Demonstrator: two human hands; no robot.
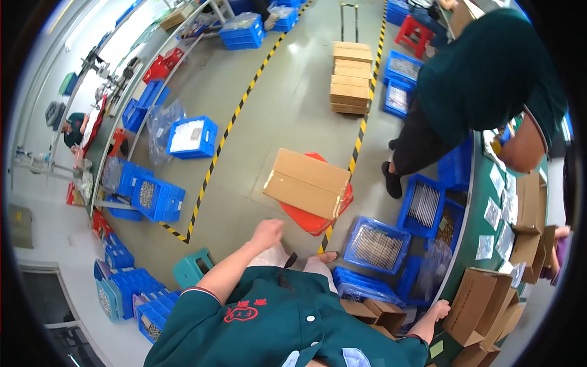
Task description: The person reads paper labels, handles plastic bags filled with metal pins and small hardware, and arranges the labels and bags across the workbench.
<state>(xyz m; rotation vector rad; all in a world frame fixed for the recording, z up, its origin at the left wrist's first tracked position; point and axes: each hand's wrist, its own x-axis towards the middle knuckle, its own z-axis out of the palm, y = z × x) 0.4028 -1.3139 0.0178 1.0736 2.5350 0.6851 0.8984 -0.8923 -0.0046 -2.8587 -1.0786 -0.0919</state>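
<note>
Holding small grey pieces (147,194), a blue crate (172,202) stands at left. Near centre, the left hand (268,235) is curled, below a flat carton (309,183) on a red stool (302,220). Right of it, a blue tray (369,266) contains slender metallic rods (377,248). Lower right, the curled right hand (439,309) nears a brown box (474,306), contents hidden; either hand's grip, I cannot tell.

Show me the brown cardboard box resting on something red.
The rectangular brown cardboard box atop the red plastic base, just beyond the bare left hand; no other visible box stands on red.
</note>
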